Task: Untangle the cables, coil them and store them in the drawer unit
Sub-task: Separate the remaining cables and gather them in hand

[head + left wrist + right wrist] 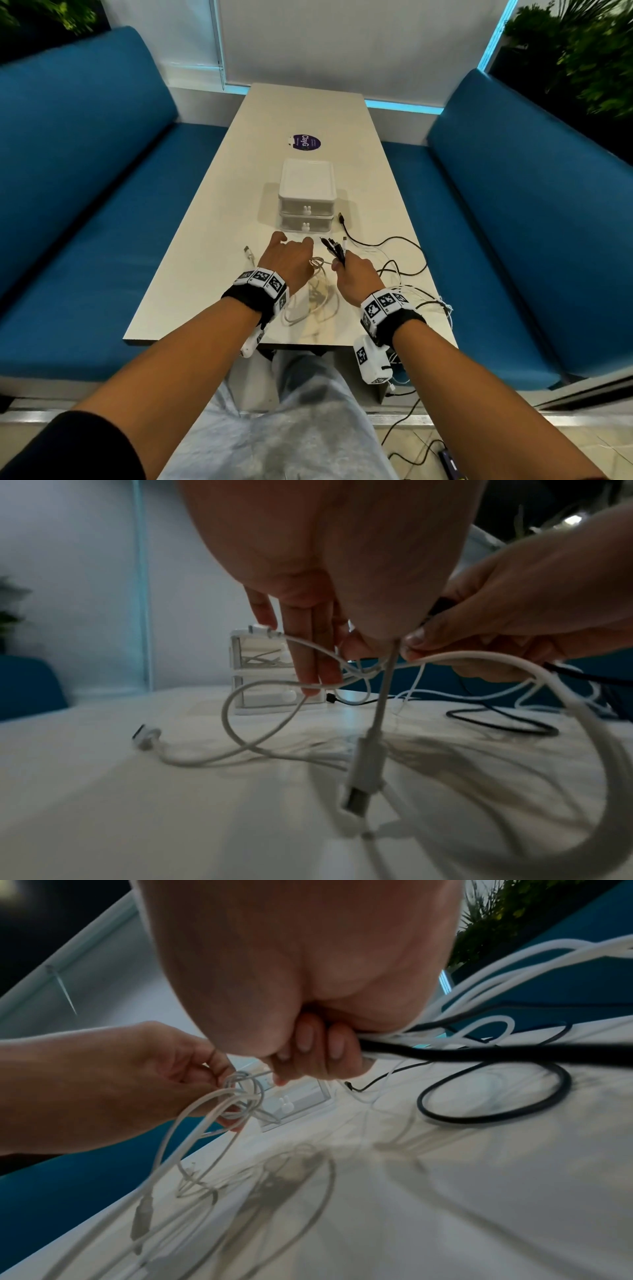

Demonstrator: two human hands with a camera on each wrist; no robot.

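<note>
Head view: both hands up over the near end of the table (212, 240), cables everywhere, and the drawer unit (306, 195) sits just beyond them with both drawers closed.
Right hand: the right hand (356, 274) is fisted around a bundle of cable ends (334, 248), black and white, plugs fanning up and away toward the drawer unit.
Left hand: the left hand (286, 262) is in at the white cable knot (245, 1093), thumb and forefinger apparently pinching it, the other fingers (310, 647) straight and pointing down; blur makes the exact pinch hard to call.
Key relation: the knot hangs between the two hands, just left of the right fist and nearer the left hand, so the left looks the one to work it loose while the right anchors.
White cable: loops trail down from the knot onto the table toward the person, one plug (359, 791) dangling.
Black cable: the black cable (394, 245) curls on the table right of the hands.
Progress: early, I'd say; nothing on the table is coiled yet.
</note>
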